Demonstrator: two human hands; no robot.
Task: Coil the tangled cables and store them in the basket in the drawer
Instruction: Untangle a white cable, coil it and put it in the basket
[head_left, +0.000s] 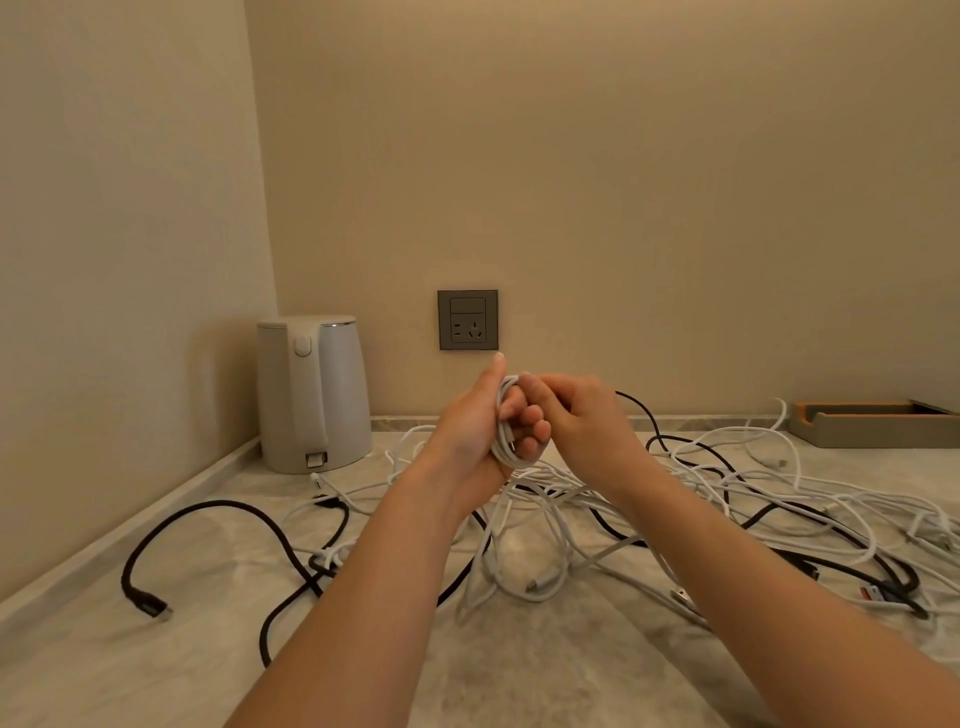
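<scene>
White cable coil (503, 442) is held up above the worktop (156, 649), mid frame, just below the wall socket (467, 319). Left hand (474, 426) grips it: fingers curled round the loops, one finger sticking straight up. Right hand (587, 421) is touching the left, its fingers bent and pinching the strand at the top of the coil. White strands trail from the coil down into the pile.

Tangled white cables (727, 488) are spread over the worktop under and right of the hands, with several plug ends showing. Black cable (218, 512) loops out to the left, its connector lying on the worktop near the left edge; more black runs through the white pile on the right.

White kettle (311, 395) stands in the back left corner, lid down, against the wall. Shallow tray (872, 431) sits at back right by the wall, with a brown lining; cannot tell what is in it, the inside is barely visible from this angle. One white strand ends just beside the tray.
</scene>
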